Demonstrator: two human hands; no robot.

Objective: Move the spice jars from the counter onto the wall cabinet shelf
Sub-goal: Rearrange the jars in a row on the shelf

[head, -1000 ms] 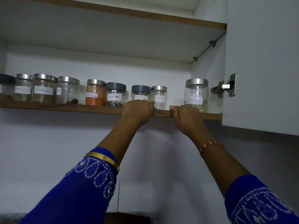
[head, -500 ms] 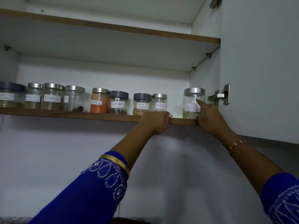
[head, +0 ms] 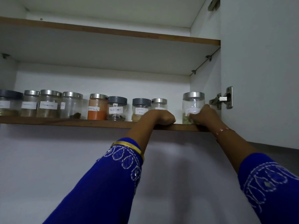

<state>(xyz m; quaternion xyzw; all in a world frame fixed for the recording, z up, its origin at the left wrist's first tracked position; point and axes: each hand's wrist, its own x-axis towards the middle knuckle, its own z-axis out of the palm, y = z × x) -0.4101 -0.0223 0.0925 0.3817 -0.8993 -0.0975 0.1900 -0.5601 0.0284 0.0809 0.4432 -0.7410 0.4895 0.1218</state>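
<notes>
Several labelled spice jars stand in a row on the wooden cabinet shelf. At the right end is a clear jar with a silver lid; my right hand grips its lower right side, fingers curled round it. My left hand hangs on the shelf's front edge with fingers curled over it, in front of a grey-lidded jar and a small silver-lidded jar. Further left stand a black pepper jar and an orange powder jar.
The open white cabinet door with its metal hinge stands just right of my right hand. An upper shelf runs above the jars. Below the shelf is a plain white wall.
My right hand left the shelf edge, moved right and now grips the rightmost jar. My left hand slid right along the edge. The view has tilted upward.
</notes>
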